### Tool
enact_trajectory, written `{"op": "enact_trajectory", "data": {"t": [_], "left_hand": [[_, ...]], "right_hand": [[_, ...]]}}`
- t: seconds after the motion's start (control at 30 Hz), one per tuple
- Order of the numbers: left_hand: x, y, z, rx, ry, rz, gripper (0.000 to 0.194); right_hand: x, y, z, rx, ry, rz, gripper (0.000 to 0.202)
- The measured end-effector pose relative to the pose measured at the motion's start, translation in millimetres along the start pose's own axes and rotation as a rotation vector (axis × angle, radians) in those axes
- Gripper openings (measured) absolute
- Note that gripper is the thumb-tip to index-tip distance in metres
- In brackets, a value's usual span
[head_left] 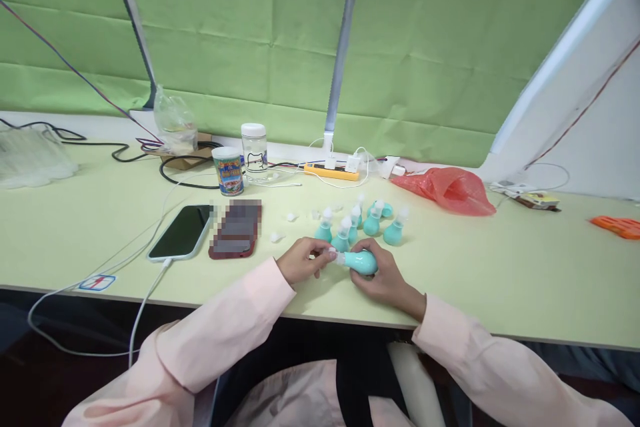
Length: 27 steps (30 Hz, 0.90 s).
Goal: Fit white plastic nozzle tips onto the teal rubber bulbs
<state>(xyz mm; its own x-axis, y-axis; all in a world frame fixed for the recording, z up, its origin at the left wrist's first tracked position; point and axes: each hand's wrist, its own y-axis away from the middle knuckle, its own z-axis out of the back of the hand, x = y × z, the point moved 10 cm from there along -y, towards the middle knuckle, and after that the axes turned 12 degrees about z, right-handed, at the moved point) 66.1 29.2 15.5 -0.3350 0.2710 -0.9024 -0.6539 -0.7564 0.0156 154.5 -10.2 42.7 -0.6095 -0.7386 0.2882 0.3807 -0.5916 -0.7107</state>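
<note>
A pale yellow-green bench [500, 273] runs across the view, its front edge close to the person's pink sleeves [225, 327]. Just in from the middle of that edge, the two hands work close together: the right hand [387, 277] is wrapped around a turquoise bulb [363, 262] lying on its side, and the left hand [303, 260] pinches the clear tip [340, 258] at its left end. Toward the front left corner, a sticker [97, 282] lies by the edge; farther in are a phone [181, 233] with a white cable [161, 273] plugged in and a red-cased phone [234, 241], its screen blurred out. Directly beyond the hands, more turquoise bulbs [393, 233] with clear tips stand in a cluster, small whitish pieces [277, 237] to their left. An orange object [617, 227] lies at the right edge. Toward the back edge come a printed cup [229, 173], a white-lidded jar [255, 153], a yellow power strip [331, 172] and a crumpled red bag [443, 188]. Green sheeting [425, 47] covers the wall behind.
</note>
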Motion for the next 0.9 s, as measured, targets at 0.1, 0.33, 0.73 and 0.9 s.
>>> {"op": "enact_trajectory", "data": {"t": [0.1,0.33,0.73,0.9], "left_hand": [[4,3,6.5,-0.018,0.066,0.037,0.033],[-2,7,7.1,-0.051,0.118,0.004,0.032],[-36,19,0.4,-0.298,-0.352,-0.332,0.028],[-50,27,-8.0,-0.343,-0.612,-0.507,0.028]], "right_hand": [[0,-3,-2,-0.081,0.019,-0.013,0.023],[3,-4,-2,-0.122,0.022,0.022,0.020],[-21,-5,-22,-0.036,-0.462,-0.251,0.013],[-24,-5,-32,0.110,-0.555,-0.326,0.017]]}}
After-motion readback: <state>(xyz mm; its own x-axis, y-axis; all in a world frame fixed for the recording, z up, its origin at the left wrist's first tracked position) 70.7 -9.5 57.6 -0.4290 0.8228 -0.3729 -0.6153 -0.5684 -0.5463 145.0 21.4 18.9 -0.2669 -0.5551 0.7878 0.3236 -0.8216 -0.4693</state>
